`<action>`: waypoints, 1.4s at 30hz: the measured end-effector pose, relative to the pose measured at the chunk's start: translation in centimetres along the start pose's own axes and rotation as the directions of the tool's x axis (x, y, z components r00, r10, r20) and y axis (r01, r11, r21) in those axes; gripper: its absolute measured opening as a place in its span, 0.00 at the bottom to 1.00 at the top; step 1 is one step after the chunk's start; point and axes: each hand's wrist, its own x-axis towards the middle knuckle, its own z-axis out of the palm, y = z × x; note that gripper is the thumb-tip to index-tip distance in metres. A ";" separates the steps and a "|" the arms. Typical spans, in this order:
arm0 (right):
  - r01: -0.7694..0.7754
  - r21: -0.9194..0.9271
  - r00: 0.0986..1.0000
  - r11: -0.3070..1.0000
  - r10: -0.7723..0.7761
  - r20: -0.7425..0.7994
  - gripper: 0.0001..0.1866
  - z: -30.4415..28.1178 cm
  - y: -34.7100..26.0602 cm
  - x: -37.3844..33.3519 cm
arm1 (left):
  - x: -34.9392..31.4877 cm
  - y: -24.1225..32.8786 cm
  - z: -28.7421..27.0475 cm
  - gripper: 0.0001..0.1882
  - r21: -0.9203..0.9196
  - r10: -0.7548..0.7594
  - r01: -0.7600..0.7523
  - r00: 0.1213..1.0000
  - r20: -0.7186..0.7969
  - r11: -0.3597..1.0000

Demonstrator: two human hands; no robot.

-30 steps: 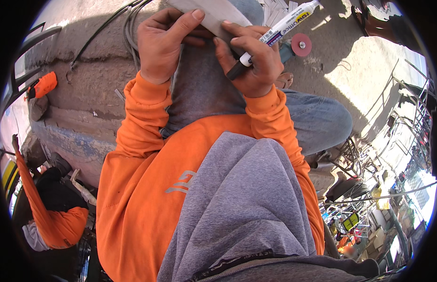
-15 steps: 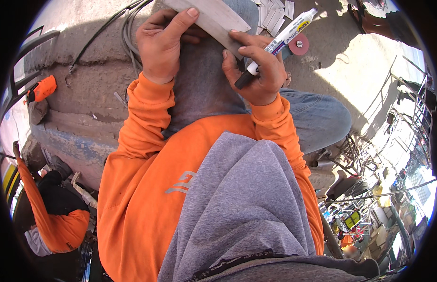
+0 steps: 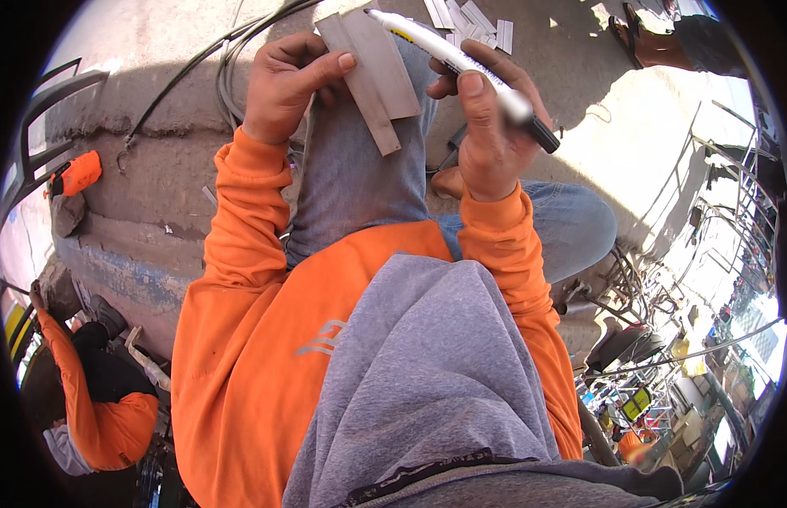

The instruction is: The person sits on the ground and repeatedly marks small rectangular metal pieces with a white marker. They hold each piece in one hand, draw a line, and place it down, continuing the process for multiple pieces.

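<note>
My left hand [image 3: 279,89] is closed on flat grey metal strips [image 3: 381,80], its thumb pressed on their left edge. At least two strips overlap there, the narrower one reaching lower toward me, all held above my jeans-clad left leg [image 3: 351,186]. Between the thumb and fingers of my right hand [image 3: 495,148] is a white marker pen [image 3: 440,49]. Its dark tip points up and left, close over the upper part of the strips; its black rear end points down and right. Whether the tip touches the metal I cannot tell.
Several cut light metal pieces [image 3: 474,21] lie on the ground ahead. Dark cables [image 3: 228,51] loop at the upper left. Another person in orange [image 3: 122,423] is at the lower left; someone's sandalled foot [image 3: 643,38] is at the upper right. Metal frames and clutter [image 3: 647,356] stand at the right.
My right hand has let go of the metal and moved right. The marker has swung round, its tip now toward the strips. In my left hand the strips now slant down toward me.
</note>
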 end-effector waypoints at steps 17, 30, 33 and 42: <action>0.192 -0.315 0.976 0.929 -0.149 0.157 0.13 0.1 1.1 1.0 | 0.1 0.1 0.0 0.09 0.007 -0.003 0.003 1.000 0.022 1.000; -0.087 -0.349 0.987 0.933 0.128 0.095 0.13 -2.6 -1.7 -4.1 | 0.0 0.1 -0.3 0.09 0.008 0.019 -0.019 0.999 0.041 1.000; -0.089 -0.378 0.983 0.921 0.143 0.118 0.14 -4.3 -2.5 -6.2 | -0.1 0.0 -0.2 0.09 -0.011 0.021 -0.020 0.999 0.037 1.000; -0.054 -0.203 0.998 0.978 0.046 -0.042 0.14 -2.5 -1.4 -3.5 | 0.1 0.1 0.6 0.09 0.016 -0.013 0.013 1.000 -0.005 1.000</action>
